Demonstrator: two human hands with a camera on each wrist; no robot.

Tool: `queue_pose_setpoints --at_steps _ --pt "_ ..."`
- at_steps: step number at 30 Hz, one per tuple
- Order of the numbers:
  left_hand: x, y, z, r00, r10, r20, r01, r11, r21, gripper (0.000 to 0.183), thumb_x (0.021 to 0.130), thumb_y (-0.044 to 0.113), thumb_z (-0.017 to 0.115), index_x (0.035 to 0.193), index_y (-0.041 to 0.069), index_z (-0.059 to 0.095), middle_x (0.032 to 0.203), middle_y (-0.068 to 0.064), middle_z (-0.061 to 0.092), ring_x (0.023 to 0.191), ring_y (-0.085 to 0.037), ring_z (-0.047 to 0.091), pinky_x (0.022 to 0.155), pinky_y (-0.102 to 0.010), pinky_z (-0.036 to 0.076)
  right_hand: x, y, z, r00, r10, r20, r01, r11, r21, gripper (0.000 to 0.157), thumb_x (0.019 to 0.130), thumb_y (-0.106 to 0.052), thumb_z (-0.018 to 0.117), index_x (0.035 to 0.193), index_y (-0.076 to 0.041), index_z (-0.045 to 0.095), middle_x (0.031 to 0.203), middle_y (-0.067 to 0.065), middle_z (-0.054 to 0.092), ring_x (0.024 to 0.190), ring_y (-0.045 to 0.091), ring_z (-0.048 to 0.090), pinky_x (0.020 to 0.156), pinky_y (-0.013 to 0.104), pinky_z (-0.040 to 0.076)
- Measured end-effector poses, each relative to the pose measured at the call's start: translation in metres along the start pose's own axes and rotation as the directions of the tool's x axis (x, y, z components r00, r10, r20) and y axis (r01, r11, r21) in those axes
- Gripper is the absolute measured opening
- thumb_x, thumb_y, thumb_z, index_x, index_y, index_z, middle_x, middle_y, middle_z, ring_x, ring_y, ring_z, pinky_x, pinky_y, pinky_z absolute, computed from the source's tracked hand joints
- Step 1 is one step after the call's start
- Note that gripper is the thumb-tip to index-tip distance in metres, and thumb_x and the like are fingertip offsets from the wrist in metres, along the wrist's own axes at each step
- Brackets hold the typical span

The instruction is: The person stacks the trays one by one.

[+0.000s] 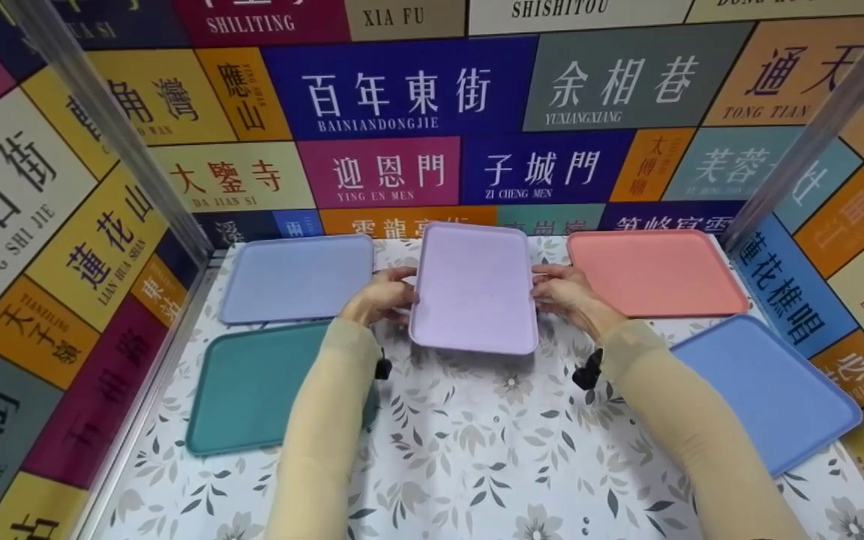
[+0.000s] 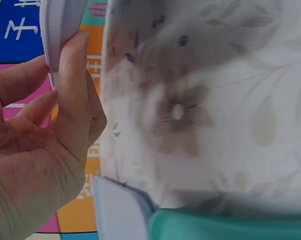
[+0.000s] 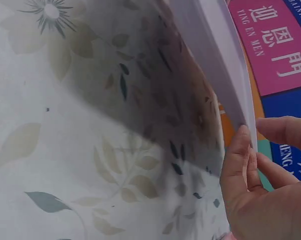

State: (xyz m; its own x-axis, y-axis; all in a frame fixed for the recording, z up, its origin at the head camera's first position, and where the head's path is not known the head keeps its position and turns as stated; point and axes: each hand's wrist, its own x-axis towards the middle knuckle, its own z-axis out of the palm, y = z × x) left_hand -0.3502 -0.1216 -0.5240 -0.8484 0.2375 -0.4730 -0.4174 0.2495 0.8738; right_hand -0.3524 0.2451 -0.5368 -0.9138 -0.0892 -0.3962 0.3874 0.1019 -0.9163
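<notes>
A lavender tray [image 1: 473,289] is held up off the table between two hands, its shadow falling on the cloth below. My left hand [image 1: 385,296] pinches its left edge, thumb and fingers on either side of the rim. On the opposite edge my right hand [image 1: 563,292] grips it the same way. In the left wrist view the tray's rim [image 2: 65,30] sits between thumb and fingertips. The right wrist view shows the tray's underside [image 3: 215,60] tilted above the cloth, with the fingers [image 3: 235,160] beneath the edge.
A pale blue tray [image 1: 301,277] and a green tray [image 1: 252,390] lie at the left. At the right are a coral tray [image 1: 657,274] and a blue tray [image 1: 769,390]. Printed panels [image 1: 402,90] wall in the floral tablecloth [image 1: 477,450] at back and sides.
</notes>
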Motion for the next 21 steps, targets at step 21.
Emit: queue_pose_setpoints --at_steps 21 --pt "0.022 -0.019 0.02 0.971 -0.009 -0.238 0.059 0.978 0.202 0.067 0.093 -0.007 0.068 0.158 0.008 0.063 0.14 -0.022 0.072 0.094 -0.028 0.078 0.063 -0.036 0.069 0.02 0.018 0.024 0.988 -0.015 -0.151 -0.003 0.993 -0.119 0.072 0.088 0.014 0.065 0.158 -0.002 0.062 0.119 0.006 0.068 0.089 0.009 0.064 0.07 0.022 0.059"
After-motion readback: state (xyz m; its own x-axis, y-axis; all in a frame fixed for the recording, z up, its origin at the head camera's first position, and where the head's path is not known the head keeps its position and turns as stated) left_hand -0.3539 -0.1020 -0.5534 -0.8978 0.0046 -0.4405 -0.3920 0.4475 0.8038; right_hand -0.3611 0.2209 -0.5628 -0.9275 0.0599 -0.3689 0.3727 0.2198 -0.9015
